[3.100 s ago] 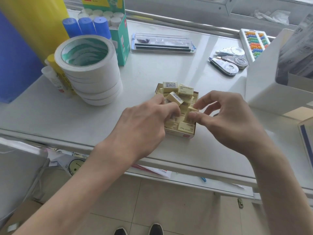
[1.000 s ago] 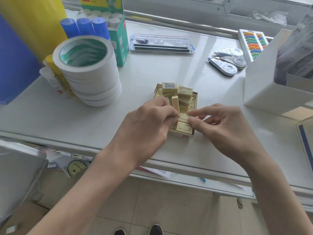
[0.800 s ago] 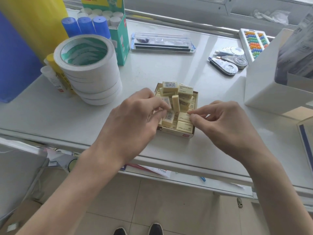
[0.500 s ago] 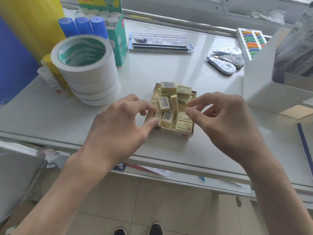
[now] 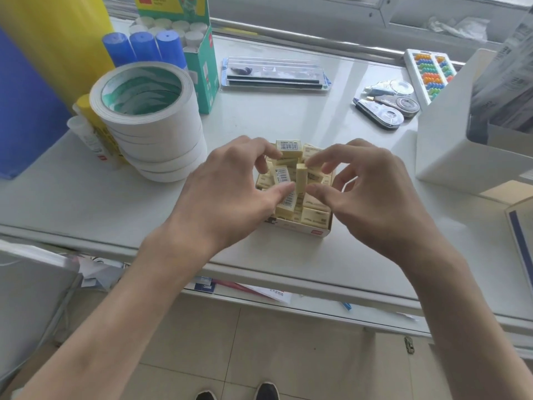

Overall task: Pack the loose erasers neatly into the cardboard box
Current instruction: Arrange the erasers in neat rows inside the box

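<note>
Several erasers lie flat at 6 o'clock in the cardboard box on the table. Mid-box, the left hand pinches a barcoded eraser and the right hand pinches an upright eraser. At 12 o'clock a jumbled heap awaits; judged half done.

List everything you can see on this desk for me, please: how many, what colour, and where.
erasers: many, pale yellow, heaped in the box
cardboard box: one, tan, mid-table near the front edge
tape rolls: one stack, white, left of the box
glue sticks: three, blue caps, behind the tape
carton: one, green, beside the glue sticks
clear pack: one, see-through, far middle
correction tapes: about three, far right
bead frame: one, white with coloured beads, far right
open box: one, white, right edge
table: one, white
left hand: pinches a barcoded eraser over the box
right hand: pinches an upright eraser over the box
</note>
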A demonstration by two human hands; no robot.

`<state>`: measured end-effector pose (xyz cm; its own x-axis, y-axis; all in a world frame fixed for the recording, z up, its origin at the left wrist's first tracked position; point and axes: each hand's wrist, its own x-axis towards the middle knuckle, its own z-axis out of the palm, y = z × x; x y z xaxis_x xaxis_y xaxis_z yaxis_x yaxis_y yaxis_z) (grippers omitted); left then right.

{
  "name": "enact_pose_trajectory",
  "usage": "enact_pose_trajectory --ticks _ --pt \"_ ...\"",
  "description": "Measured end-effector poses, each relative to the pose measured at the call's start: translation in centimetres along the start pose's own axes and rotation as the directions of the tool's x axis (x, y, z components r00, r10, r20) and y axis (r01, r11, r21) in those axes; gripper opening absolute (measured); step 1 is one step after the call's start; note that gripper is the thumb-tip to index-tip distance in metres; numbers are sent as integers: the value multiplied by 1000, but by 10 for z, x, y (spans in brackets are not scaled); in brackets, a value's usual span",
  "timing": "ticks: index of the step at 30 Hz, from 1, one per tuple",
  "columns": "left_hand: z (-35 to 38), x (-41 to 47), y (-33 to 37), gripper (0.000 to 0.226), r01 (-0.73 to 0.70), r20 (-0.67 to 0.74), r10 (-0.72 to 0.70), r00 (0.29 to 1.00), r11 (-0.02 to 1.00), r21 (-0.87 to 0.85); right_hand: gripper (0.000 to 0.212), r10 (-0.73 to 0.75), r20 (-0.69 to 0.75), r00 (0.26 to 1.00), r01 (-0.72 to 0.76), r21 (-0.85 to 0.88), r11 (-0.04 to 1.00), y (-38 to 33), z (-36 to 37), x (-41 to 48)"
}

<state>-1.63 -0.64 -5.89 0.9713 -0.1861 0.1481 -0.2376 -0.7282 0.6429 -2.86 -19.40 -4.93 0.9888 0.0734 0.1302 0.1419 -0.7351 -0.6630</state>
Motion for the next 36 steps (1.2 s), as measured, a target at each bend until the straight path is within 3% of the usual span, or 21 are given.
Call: enact_pose_trajectory --ticks 4,8,12,19,30,36 --pt "0 24 2 33 -42 11 42 999 999 -27 24 3 -27 1000 -2 31 1000 2 -4 0" --pt "-1 44 4 41 -71 97 66 993 996 46 25 21 -93 995 -20 7 1000 5 -9 2" --pt "-3 53 4 31 -61 176 37 984 990 131 32 48 -88 995 -50 -25 998 9 -10 9" --pt "-13 26 6 22 -47 72 37 997 989 142 24 55 -44 998 -56 -40 998 8 -6 19" --pt "-10 -38 18 24 -65 89 65 994 998 2 17 94 -144 985 -82 85 993 8 -12 2" --pt "14 -40 41 27 -128 127 117 985 989 79 15 153 -175 973 -131 131 983 15 -21 -9"
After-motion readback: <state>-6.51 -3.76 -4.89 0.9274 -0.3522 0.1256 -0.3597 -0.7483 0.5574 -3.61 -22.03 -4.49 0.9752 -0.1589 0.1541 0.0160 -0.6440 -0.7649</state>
